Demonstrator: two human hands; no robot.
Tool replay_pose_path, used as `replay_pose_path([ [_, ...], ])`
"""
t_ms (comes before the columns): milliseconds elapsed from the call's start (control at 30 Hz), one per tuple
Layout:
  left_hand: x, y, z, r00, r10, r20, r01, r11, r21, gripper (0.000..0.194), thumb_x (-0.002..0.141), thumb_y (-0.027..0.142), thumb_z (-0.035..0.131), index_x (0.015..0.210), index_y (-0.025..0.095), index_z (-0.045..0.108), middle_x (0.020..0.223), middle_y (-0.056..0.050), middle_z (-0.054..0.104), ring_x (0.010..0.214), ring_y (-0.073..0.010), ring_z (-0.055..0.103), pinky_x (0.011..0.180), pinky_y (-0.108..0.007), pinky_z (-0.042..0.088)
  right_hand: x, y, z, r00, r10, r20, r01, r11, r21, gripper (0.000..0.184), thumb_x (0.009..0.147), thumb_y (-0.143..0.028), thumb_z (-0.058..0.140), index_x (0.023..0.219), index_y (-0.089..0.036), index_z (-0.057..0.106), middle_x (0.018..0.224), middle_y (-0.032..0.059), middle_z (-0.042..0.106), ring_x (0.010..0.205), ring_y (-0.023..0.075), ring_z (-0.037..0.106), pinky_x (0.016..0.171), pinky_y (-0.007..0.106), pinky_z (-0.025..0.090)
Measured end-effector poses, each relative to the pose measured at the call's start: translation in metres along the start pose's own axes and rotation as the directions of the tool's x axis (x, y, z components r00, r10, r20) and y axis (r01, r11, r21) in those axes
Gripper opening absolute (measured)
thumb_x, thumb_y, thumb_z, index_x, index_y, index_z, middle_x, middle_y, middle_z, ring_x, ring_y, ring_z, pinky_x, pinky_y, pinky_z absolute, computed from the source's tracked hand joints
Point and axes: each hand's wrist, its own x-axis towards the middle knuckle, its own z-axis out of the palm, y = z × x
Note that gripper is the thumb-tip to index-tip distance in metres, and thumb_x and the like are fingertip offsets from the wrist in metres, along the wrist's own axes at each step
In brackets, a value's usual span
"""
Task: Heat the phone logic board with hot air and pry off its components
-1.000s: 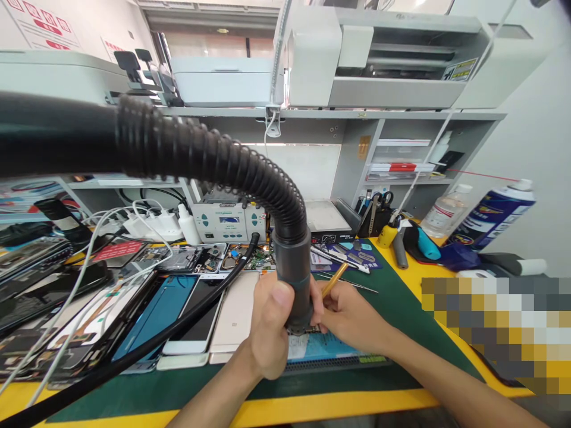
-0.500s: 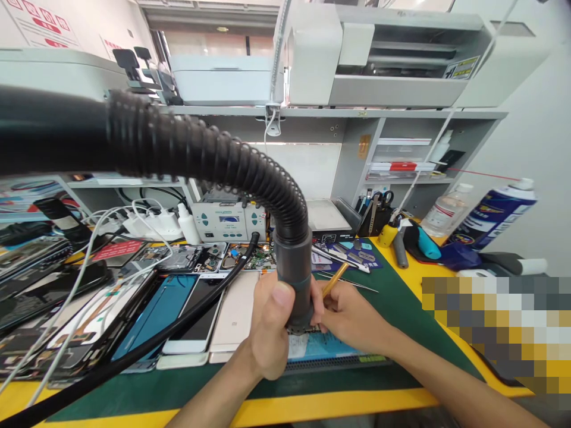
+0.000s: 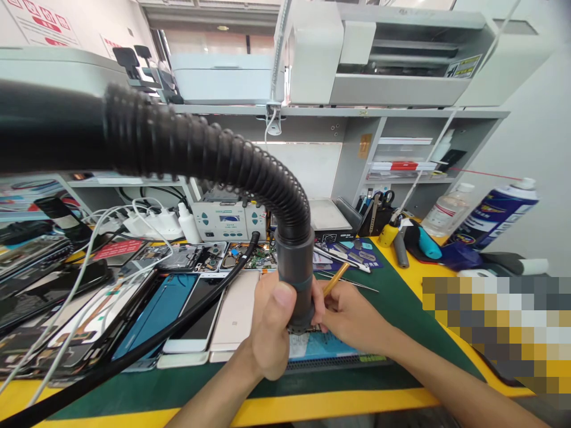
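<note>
My left hand (image 3: 273, 315) is wrapped around the dark grey handpiece of a hot air gun (image 3: 295, 261), thumb along its near side. The handpiece stands upright, nozzle down, and its spring-wrapped hose (image 3: 214, 145) arches away to the upper left. My right hand (image 3: 348, 309) pinches a slim gold-coloured tool (image 3: 335, 279), held like a pen and slanting up to the right. Its working tip is hidden behind the fingers. Under the nozzle lies a blue work pad (image 3: 323, 345). A small piece with metallic parts shows at the nozzle's edge, mostly covered by my hands.
Left of my hands lie several phones and phone parts, including a pale gold phone back (image 3: 234, 321) and a blue one (image 3: 156, 315). A black hose (image 3: 178, 324) crosses them from the hot air station (image 3: 229, 221). Metal tweezers (image 3: 357, 284) and a spray can (image 3: 493, 217) are to the right.
Both grips stay the same. The handpiece and its hose appear shifted very slightly in the picture, as does the background.
</note>
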Motion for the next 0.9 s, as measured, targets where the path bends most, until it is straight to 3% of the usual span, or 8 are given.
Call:
replay_pose_path([
  [900, 0.0007, 0.0004, 0.0009, 1.0, -0.009, 0.009, 0.008, 0.999, 0.049, 0.06, 0.089, 0.075, 0.037, 0.08, 0.019, 0.057, 0.066, -0.005, 0.06, 0.062, -0.0202, 0.053, 0.07, -0.036, 0.045, 0.0001, 0.001, -0.0003, 0.999, -0.035, 0.013, 0.035, 0.999, 0.002, 0.024, 0.095, -0.035, 0.058, 0.078, -0.019, 0.061, 0.065, -0.0035, 0.05, 0.058, 0.0108, 0.045, 0.055, 0.025, 0.034],
])
